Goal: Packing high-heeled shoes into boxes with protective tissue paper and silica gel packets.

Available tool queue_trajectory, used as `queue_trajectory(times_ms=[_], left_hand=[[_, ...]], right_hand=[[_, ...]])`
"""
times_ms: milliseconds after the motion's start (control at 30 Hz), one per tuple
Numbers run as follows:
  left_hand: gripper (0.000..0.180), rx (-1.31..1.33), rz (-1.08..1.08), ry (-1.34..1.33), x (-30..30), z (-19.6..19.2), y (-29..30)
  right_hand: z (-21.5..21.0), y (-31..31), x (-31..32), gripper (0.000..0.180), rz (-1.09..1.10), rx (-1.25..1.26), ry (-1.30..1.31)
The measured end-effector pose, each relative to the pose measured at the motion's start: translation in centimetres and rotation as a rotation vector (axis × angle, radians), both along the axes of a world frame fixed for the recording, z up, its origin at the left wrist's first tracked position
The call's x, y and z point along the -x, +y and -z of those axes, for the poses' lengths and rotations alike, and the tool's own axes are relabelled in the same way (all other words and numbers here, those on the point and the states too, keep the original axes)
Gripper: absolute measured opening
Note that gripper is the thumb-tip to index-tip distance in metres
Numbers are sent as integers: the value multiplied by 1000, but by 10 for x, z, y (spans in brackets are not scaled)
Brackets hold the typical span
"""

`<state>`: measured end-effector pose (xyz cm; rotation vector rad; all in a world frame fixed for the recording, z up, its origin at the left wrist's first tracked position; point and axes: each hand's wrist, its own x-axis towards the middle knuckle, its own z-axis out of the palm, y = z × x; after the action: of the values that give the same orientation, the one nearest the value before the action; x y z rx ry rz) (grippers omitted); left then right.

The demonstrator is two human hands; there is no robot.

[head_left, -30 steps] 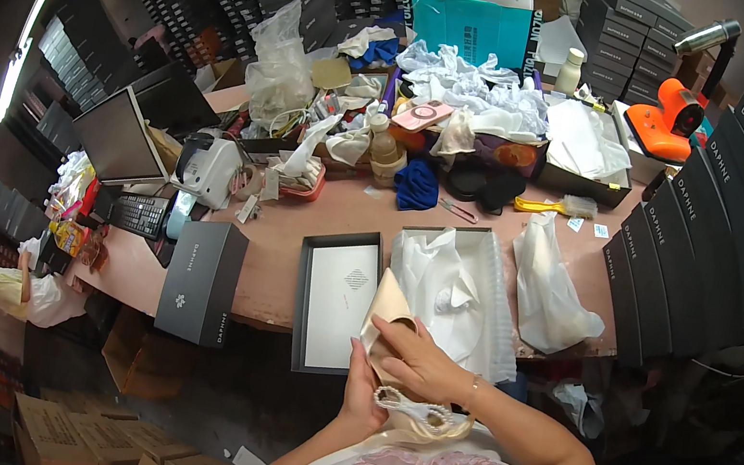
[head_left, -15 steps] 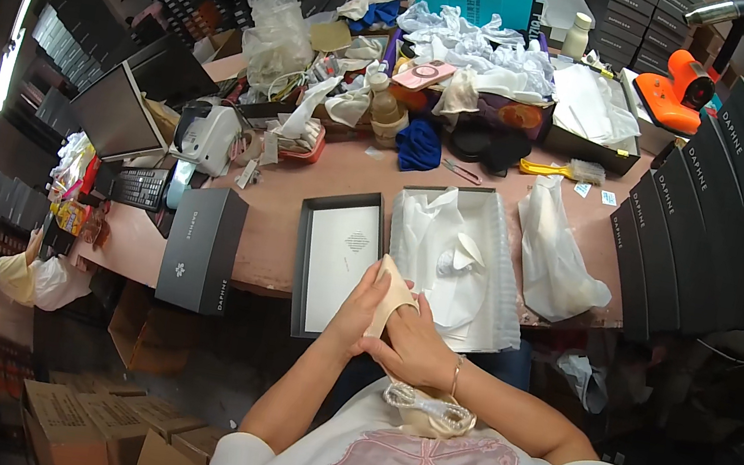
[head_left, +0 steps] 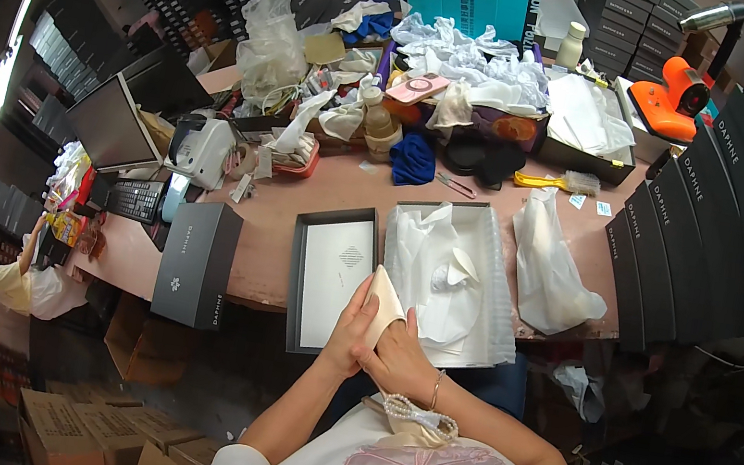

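A cream pointed-toe shoe is between my hands, over the near edge of the table. My left hand is closed round its toe and side. My right hand reaches into the shoe's opening, its fingertips hidden inside, and grips it. The heel end points toward my chest, where a pearl-beaded strap hangs in a bundle. Just beyond lies an open shoebox lined with white tissue paper. Its dark-rimmed lid lies inside up to the left.
A closed dark shoebox stands at the left, a white-wrapped item at the right. Farther back are a yellow-handled brush, a blue cloth and crumpled white paper. Stacked shoeboxes rise at the right; a co-worker is far left.
The view has shifted slightly, so the table things sit a little lower. Both hands keep hold of the shoe; my right hand has shifted a little at its opening.
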<state>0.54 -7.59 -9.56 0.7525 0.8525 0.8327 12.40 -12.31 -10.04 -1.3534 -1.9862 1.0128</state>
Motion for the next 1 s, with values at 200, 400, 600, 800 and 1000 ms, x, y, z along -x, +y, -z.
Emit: queue_trajectory(times_ms=[200,400,600,800,1000], left_hand=[[64,-49,38,17,10,11,-9],[70,-77,43,25,1,-2,5],[81,-76,194,-49,17,0,5],[78,235,125,-394,-7,-7,-42],[71,294,-99,-315,1,-9,-53]], right_hand=[[2,-39,-4,73,-44,-197,190],[-6,3,-9,64,-85,-13,-60],[-18,-32,-54,44,-53,316,410],[31,70,-136,30,425,-454,-758],[-30,56,-137,18,469,-2,-69]])
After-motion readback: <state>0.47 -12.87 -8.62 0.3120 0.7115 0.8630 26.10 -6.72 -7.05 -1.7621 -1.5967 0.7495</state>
